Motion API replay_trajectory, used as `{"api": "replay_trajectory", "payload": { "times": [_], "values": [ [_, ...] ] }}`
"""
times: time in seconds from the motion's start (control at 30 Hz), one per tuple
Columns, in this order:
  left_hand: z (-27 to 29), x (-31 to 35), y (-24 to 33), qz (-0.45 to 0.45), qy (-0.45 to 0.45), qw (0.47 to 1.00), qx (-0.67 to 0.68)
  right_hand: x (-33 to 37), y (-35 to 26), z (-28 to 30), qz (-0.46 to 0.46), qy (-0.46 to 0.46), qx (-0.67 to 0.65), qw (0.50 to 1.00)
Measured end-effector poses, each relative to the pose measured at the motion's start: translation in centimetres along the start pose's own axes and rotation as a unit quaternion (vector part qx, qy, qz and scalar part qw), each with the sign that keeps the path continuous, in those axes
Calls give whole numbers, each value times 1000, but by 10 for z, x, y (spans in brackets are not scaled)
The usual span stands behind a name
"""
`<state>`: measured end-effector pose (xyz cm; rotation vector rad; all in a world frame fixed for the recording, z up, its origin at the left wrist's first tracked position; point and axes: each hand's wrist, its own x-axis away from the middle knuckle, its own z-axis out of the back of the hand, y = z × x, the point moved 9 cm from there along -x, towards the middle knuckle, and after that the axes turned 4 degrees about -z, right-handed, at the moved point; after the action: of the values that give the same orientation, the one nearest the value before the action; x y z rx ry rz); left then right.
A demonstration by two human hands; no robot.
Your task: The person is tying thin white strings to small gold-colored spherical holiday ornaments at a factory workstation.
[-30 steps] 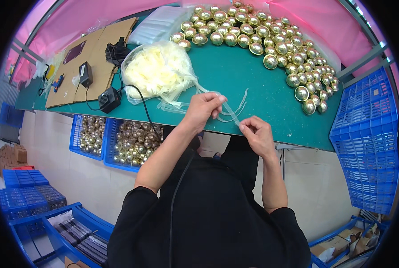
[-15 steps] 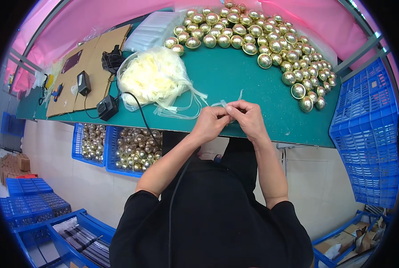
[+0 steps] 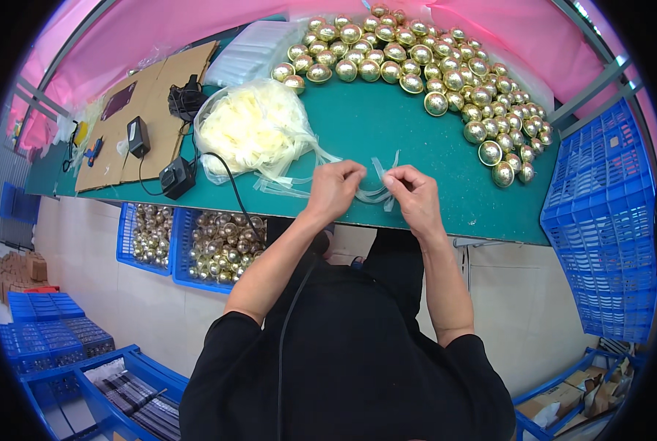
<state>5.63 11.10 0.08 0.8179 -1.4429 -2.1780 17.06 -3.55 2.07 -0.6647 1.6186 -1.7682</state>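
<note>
Over the near edge of the green table, my left hand and my right hand are a short distance apart. My right hand pinches a translucent plastic strip between thumb and forefinger. More clear strips curve across the gap between the hands, just above or on the tabletop. The fingers of my left hand are curled closed; what they hold, if anything, is hidden. Left of it sits a clear bag stuffed with pale yellowish strips, some trailing out toward my left hand.
Gold balls crowd the table's back and right. Cardboard at left carries black adapters, and a black cable hangs over the edge. Blue crates of balls stand below; tall blue crates are at right.
My hands were close together at the strip and have drawn apart, the left moving leftward. Clear strips now show in the gap between them.
</note>
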Motion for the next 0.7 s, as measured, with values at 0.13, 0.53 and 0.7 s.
{"api": "replay_trajectory", "payload": {
  "times": [0.13,0.53,0.7],
  "values": [
    [17,-3,-6,-36,72,996,-32,3,-4,22,-1,36,-23,999],
    [-32,11,42,6,-54,985,163,17,-25,19,21,10,81,996],
    [-44,8,40,38,-97,978,182,23,3,20,-84,18,-48,995]
  ]
}}
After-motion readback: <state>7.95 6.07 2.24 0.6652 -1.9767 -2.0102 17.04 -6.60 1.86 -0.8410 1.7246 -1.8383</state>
